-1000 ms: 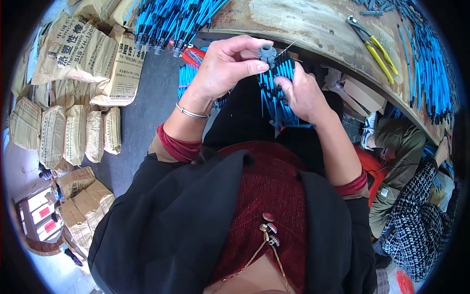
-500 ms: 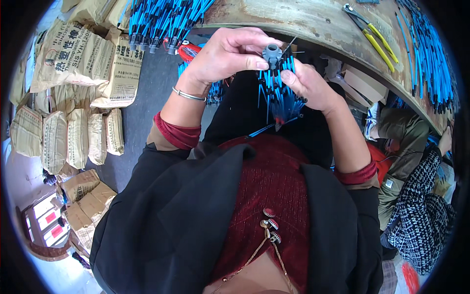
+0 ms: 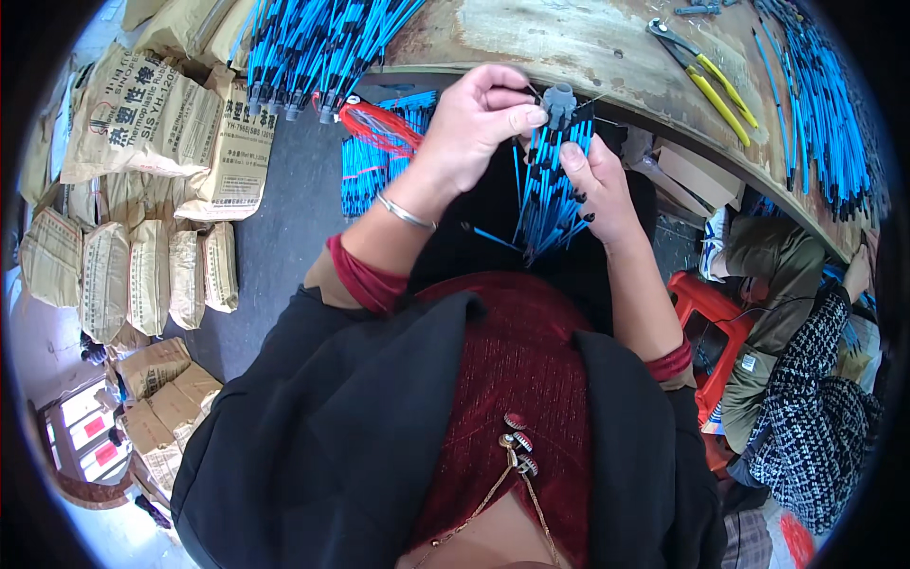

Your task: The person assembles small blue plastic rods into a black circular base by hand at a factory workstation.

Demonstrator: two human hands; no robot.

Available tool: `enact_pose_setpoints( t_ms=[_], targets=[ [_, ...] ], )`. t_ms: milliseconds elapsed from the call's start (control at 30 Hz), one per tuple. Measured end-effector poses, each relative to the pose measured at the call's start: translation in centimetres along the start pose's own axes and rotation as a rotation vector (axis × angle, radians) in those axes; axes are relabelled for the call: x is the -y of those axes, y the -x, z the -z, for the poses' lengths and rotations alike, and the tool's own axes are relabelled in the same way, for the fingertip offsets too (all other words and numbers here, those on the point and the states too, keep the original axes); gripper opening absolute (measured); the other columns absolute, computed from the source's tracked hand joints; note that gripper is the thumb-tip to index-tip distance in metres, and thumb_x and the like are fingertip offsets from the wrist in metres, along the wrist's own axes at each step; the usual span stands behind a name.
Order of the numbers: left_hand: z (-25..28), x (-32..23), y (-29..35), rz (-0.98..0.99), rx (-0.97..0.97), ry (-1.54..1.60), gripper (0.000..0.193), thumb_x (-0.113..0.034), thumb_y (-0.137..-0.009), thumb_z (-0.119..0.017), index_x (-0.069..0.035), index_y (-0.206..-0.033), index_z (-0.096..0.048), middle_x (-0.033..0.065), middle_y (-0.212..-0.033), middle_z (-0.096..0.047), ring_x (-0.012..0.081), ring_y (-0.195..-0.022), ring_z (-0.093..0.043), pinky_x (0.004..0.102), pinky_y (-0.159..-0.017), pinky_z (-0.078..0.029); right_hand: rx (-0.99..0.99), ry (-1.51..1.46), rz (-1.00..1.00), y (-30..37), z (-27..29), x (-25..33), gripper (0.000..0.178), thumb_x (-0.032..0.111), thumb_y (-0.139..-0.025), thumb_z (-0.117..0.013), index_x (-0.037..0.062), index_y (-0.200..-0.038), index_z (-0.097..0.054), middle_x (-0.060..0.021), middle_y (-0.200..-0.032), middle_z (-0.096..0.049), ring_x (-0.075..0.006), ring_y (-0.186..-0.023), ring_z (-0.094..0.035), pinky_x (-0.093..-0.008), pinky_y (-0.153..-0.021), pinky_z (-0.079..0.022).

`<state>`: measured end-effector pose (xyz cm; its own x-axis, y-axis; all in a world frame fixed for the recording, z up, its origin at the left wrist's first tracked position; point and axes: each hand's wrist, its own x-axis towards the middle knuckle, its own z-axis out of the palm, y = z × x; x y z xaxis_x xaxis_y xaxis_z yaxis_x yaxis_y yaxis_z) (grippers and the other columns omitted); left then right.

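Note:
My left hand (image 3: pixel 474 123) pinches a small grey plastic connector (image 3: pixel 558 100) between thumb and fingers, just in front of the wooden bench edge. My right hand (image 3: pixel 595 185) grips a bundle of blue cables with black tips (image 3: pixel 550 190) that hangs below the connector. The cable tops meet the grey connector; how they join is hidden by my fingers. A silver bangle (image 3: pixel 403 211) sits on my left wrist.
A worn wooden bench (image 3: pixel 588 43) curves across the top, with yellow-handled pliers (image 3: pixel 706 76) and more blue cable bundles (image 3: pixel 303 47) (image 3: pixel 815 104) on it. Paper sacks (image 3: pixel 142 123) are stacked at left. A red wire loop (image 3: pixel 374 128) lies below. Another person (image 3: pixel 796 313) sits at right near a red stool (image 3: pixel 701 313).
Both hands and the cable bundle have shifted slightly up and right towards the bench. The grip on connector and bundle is unchanged.

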<state>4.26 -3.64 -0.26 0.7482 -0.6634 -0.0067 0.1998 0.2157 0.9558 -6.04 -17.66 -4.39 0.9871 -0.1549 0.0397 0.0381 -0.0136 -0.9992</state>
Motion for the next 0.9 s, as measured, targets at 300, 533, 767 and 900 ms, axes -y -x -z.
enact_pose_setpoints(
  t_ms=[300, 533, 767, 900],
  targets=[
    [-3.0, -1.5, 2.5, -0.31, -0.319, -0.918, 0.033, -0.006, -0.082, -0.063, 0.005, -0.112, -0.057, 0.0046, -0.093, -0.065, 0.0042, -0.08, -0.056, 0.0203, -0.072, -0.047, -0.238, 0.247, 0.051, -0.4, -3.6, 2.0, 0.034, 0.033, -0.09, -0.05, -0.0004, -0.099, -0.052, -0.0201, -0.078, -0.059, -0.0362, -0.075, -0.059, -0.0404, -0.067, -0.045],
    [-0.6, -0.3, 3.1, -0.44, -0.336, -0.712, 0.031, -0.008, -0.075, -0.069, 0.003, -0.103, -0.061, 0.0066, -0.073, -0.061, 0.0055, -0.063, -0.053, 0.0219, -0.059, -0.045, -0.415, 0.402, 0.332, 0.5, -5.3, 1.6, 0.023, 0.021, -0.087, -0.054, -0.0004, -0.094, -0.051, -0.0206, -0.076, -0.058, -0.0379, -0.07, -0.058, -0.0419, -0.062, -0.045],
    [1.1, -0.8, 4.3, -0.495, -0.256, -0.642, 0.032, -0.008, -0.073, -0.071, 0.002, -0.101, -0.062, 0.0048, -0.064, -0.059, 0.0043, -0.057, -0.05, 0.0209, -0.053, -0.043, -0.092, 0.384, 0.34, -0.1, -3.4, 1.9, 0.019, 0.018, -0.087, -0.055, -0.0002, -0.089, -0.049, -0.0191, -0.071, -0.056, -0.0378, -0.066, -0.056, -0.0425, -0.058, -0.044],
    [2.0, -1.0, 4.5, -0.467, -0.243, -0.631, 0.032, -0.008, -0.074, -0.07, 0.002, -0.104, -0.062, 0.0028, -0.067, -0.061, 0.0029, -0.059, -0.05, 0.0197, -0.054, -0.043, 0.011, 0.535, 0.379, -1.0, -3.3, 2.1, 0.02, 0.018, -0.087, -0.055, -0.0012, -0.085, -0.047, -0.0194, -0.07, -0.055, -0.0377, -0.065, -0.055, -0.0426, -0.057, -0.044]
  ],
)
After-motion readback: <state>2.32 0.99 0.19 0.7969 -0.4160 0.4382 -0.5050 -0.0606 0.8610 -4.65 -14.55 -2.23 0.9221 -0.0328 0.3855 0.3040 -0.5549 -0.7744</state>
